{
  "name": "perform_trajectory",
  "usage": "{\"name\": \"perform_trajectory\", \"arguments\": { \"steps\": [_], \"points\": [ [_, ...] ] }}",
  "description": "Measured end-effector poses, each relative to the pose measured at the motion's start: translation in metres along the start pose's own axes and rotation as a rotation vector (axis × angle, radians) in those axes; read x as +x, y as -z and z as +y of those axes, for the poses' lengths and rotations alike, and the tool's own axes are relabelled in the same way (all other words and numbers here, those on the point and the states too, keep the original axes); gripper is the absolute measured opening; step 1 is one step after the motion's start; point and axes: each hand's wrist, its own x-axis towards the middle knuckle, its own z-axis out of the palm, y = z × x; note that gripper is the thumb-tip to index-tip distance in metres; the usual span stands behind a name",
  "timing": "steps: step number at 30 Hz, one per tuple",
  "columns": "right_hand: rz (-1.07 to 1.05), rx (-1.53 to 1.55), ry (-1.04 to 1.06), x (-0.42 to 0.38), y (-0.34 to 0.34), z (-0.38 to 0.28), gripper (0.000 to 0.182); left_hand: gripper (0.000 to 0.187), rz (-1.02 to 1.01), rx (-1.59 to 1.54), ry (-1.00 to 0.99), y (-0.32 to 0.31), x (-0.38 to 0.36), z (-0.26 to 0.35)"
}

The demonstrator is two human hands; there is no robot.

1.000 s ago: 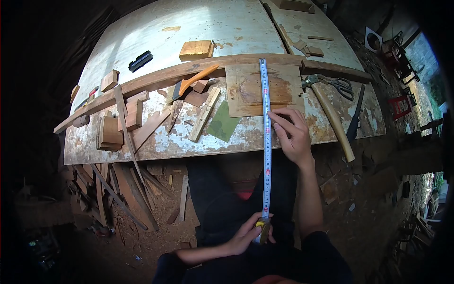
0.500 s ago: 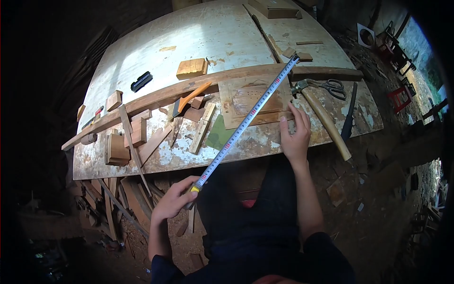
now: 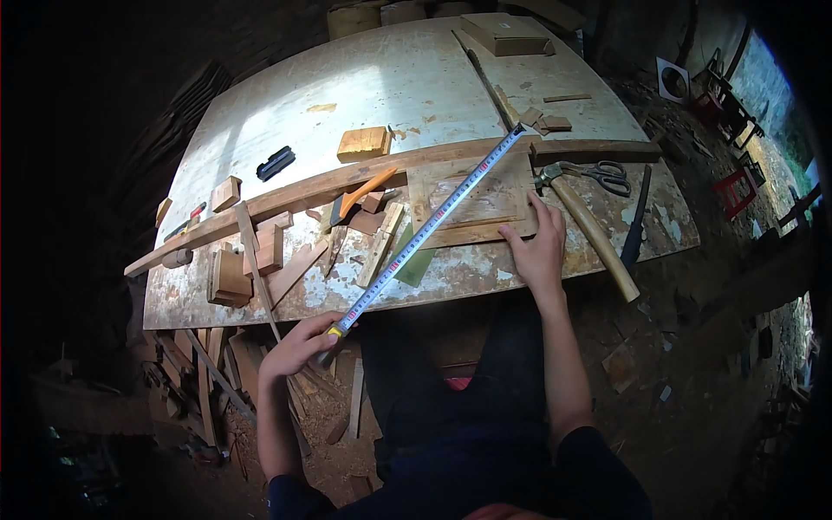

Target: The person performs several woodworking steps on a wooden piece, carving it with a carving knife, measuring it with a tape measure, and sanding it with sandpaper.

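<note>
My left hand is closed around the tape measure case, held just off the near edge of the workbench. The blade runs diagonally up and right across the square wooden panel, its tip reaching the long curved wooden strip at the panel's far corner. My right hand lies flat and open on the panel's near right corner, gripping nothing. Just right of it lies a hammer, with scissors beyond. An orange-handled tool, possibly a chisel, rests left of the panel.
</note>
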Motion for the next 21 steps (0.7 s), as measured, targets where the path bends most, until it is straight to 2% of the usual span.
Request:
{"name": "perform_trajectory", "arguments": {
  "steps": [2,4,5,8,11,15,17,21],
  "points": [
    [0.069,0.178,0.045,0.0,0.001,0.003,0.077,0.05,-0.019,0.018,0.05,0.009,-0.001,0.003],
    [0.095,0.456,-0.028,0.003,-0.006,0.012,0.073,0.049,-0.042,0.038,0.108,0.017,-0.003,0.008],
    [0.11,0.593,-0.066,0.003,-0.009,0.018,0.071,0.049,-0.065,0.066,0.055,0.02,-0.002,0.009],
    [0.088,0.721,-0.048,0.003,-0.006,0.029,0.065,0.049,-0.123,0.135,-0.06,0.027,0.005,0.015],
    [0.045,0.77,-0.116,0.002,0.001,0.03,0.065,0.051,-0.141,0.098,0.091,0.037,0.009,0.019],
    [0.115,0.819,-0.069,0.0,0.0,0.033,0.06,0.054,-0.176,-0.073,0.202,0.039,0.015,0.047],
    [0.113,0.877,-0.086,-0.002,0.004,0.033,0.059,0.062,-0.152,-0.091,0.157,0.04,0.02,0.042],
    [0.124,0.906,-0.089,-0.003,0.006,0.034,0.049,0.061,-0.17,-0.132,0.23,0.052,0.016,0.046]
  ]
}}
